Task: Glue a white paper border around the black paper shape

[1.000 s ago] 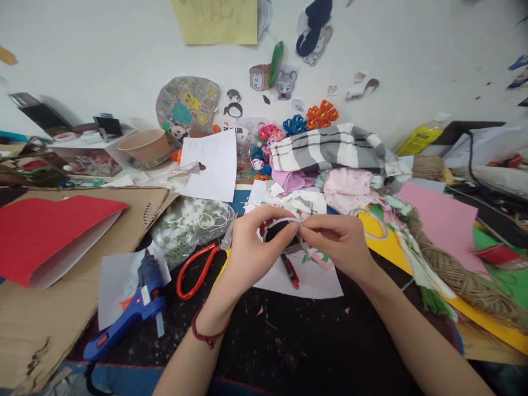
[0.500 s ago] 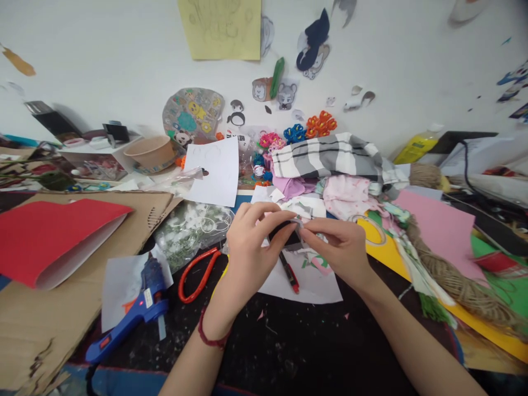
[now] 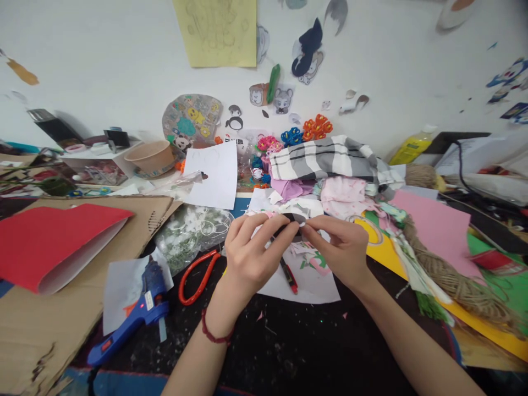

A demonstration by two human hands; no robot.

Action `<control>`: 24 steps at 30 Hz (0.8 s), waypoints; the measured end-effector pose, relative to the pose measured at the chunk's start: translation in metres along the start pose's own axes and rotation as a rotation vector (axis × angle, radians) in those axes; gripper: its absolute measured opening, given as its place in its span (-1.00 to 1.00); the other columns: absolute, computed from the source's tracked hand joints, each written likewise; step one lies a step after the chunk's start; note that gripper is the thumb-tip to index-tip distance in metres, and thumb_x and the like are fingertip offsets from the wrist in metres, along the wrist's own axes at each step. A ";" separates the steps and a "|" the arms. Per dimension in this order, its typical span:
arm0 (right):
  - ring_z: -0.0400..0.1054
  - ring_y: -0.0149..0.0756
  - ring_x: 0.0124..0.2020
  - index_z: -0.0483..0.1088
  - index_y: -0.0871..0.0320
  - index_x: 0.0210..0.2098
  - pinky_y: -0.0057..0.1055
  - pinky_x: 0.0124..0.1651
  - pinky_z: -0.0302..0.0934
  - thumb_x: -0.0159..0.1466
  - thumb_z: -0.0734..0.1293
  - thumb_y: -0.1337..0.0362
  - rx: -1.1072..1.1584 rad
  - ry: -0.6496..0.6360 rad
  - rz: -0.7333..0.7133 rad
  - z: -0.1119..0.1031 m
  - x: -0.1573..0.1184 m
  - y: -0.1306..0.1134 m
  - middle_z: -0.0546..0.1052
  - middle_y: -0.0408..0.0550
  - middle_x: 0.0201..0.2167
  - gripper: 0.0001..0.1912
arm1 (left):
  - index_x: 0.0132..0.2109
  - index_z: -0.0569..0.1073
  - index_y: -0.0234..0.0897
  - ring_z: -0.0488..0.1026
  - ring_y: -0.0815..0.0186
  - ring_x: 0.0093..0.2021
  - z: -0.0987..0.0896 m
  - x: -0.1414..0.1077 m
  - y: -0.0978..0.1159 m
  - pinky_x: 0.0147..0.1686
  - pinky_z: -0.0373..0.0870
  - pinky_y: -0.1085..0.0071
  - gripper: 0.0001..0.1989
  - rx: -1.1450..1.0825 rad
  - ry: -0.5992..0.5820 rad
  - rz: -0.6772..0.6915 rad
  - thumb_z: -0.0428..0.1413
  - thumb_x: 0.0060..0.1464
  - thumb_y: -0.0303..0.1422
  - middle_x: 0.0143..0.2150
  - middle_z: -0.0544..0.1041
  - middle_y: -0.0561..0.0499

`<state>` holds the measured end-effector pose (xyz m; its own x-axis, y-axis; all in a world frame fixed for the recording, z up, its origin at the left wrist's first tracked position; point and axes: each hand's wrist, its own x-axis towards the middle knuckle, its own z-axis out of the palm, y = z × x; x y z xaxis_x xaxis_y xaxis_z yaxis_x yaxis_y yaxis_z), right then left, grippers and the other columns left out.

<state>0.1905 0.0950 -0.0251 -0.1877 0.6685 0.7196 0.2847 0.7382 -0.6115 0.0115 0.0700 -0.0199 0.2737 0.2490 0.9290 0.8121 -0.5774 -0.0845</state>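
Observation:
A small dark piece, black with a grey side (image 3: pixel 297 218), looks like cut paper and is pinched between my two hands above the table. My left hand (image 3: pixel 253 250) grips it from the left with thumb and forefinger. From the other side, my right hand (image 3: pixel 340 247) pinches its edge, fingertips almost touching the left ones; a tiny whitish bit shows there. Fingers cover much of the piece. Beneath the hands lie a white sheet (image 3: pixel 313 291) with green and pink cut scraps and a black-and-red pen (image 3: pixel 290 276). A red looped handle (image 3: pixel 182 286) rests left of my left hand.
A blue glue gun (image 3: pixel 138 322) lies on paper at the left, near cardboard (image 3: pixel 74 324) and a red folded sheet (image 3: pixel 61 236). Behind are a plastic bag of white-green bits (image 3: pixel 181 236) and checked cloth (image 3: pixel 330 157). Twine (image 3: pixel 462 275) and coloured paper lie right.
The dark piece has turned between my fingers, showing more of its grey side. Both hands stay close together in the same place. The camera view has shifted slightly.

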 end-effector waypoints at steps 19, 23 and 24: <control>0.34 -0.38 -0.47 0.48 0.13 -0.41 -0.40 -0.36 0.23 0.28 0.38 0.37 -0.010 0.052 -0.022 0.001 -0.001 0.009 0.51 -0.17 -0.52 -0.87 | -0.05 0.56 -0.19 0.49 0.23 -0.18 -0.006 0.008 -0.001 -0.17 0.31 0.26 -0.69 -0.036 0.000 -0.030 0.16 0.10 -0.60 -0.14 0.67 0.01; 0.34 -0.37 -0.47 0.47 0.14 -0.43 -0.39 -0.35 0.23 0.29 0.37 0.38 -0.033 0.081 -0.050 0.001 0.000 0.008 0.50 -0.15 -0.52 -0.85 | -0.06 0.57 -0.19 0.46 0.20 -0.16 -0.028 0.011 0.001 -0.12 0.31 0.23 -0.73 0.015 -0.035 -0.253 0.15 0.15 -0.57 -0.12 0.65 0.00; 0.34 -0.37 -0.47 0.46 0.14 -0.43 -0.39 -0.35 0.23 0.29 0.36 0.38 -0.038 0.084 -0.060 0.001 0.000 0.007 0.50 -0.15 -0.52 -0.85 | -0.03 0.57 -0.19 0.46 0.20 -0.15 -0.032 0.011 0.002 -0.11 0.31 0.22 -0.73 0.022 -0.051 -0.294 0.14 0.16 -0.56 -0.10 0.64 -0.01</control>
<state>0.1913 0.1001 -0.0299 -0.1270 0.6120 0.7806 0.3107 0.7719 -0.5546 -0.0003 0.0463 0.0019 0.0504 0.4418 0.8957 0.8714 -0.4577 0.1767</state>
